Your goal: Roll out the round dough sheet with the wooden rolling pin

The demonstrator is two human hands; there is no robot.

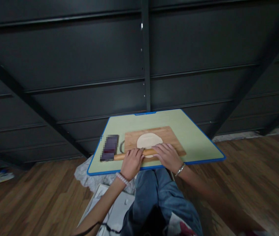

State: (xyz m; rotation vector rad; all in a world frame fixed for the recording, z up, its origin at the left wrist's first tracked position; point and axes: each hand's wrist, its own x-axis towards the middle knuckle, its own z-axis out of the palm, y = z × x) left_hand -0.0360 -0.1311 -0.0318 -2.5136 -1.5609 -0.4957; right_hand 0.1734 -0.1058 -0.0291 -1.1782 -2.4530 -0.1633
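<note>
1. The wooden rolling pin [149,152] is gripped by the left hand [132,160] and right hand [168,157], fingers closed together over it.
2. Pressure should be applied evenly by both hands for uniform thickness.
3. The dough round [149,140], pale, smooth, nearly circular, is supported below frame centre by the wooden cutting board [175,144].

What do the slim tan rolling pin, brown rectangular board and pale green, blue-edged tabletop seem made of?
Slim tan rolling pin: probably smooth wood, from its warm, even colour. Brown rectangular board: likely wood, matte, with faint streaky grain. Pale green, blue-edged tabletop: perhaps matte plastic or laminate, given its uniform surface.
</note>
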